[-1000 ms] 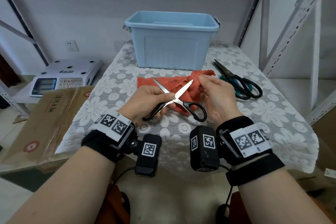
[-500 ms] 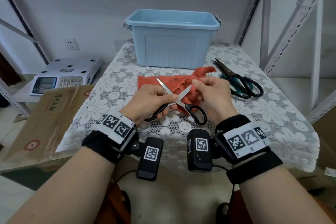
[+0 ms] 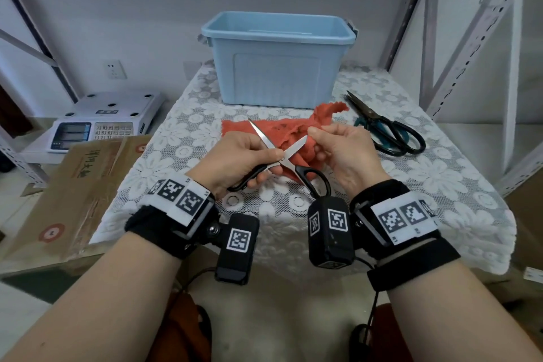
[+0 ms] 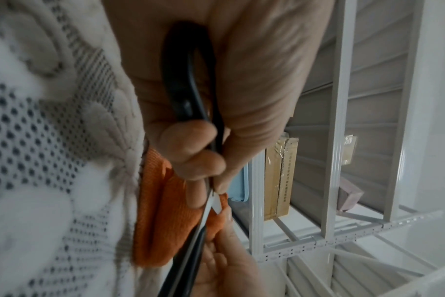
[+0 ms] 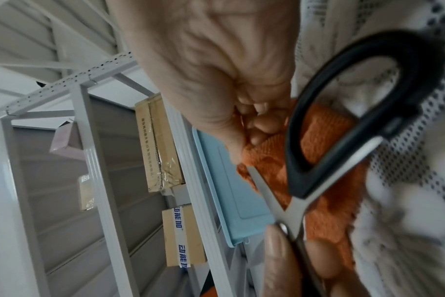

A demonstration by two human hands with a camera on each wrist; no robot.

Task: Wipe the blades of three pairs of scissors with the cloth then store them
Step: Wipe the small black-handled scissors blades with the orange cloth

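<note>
Surface: lace tablecloth [image 3: 440, 185] with white flowers, between grey shelf uprights; blue bin [image 3: 276, 67] at 12 o'clock, a scale [image 3: 102, 120] and a cardboard box [image 3: 73, 194] at 9 o'clock.
Wrist views only: stacked cartons [image 5: 160, 144] on far shelving.
Head view only: two more scissors [image 3: 388, 129] at 2 o'clock, lying crossed.
Open scissors [image 3: 282, 156]: held above the table centre, blades spread.
Left hand [image 3: 235, 159]: fingers curled round one black handle.
Right hand [image 3: 343, 153]: pinching the orange cloth [image 3: 282, 132] over the right blade's tip.

Left hand [image 3: 235, 159] gripping, right hand [image 3: 338, 150] pinching (both fingers curled).
</note>
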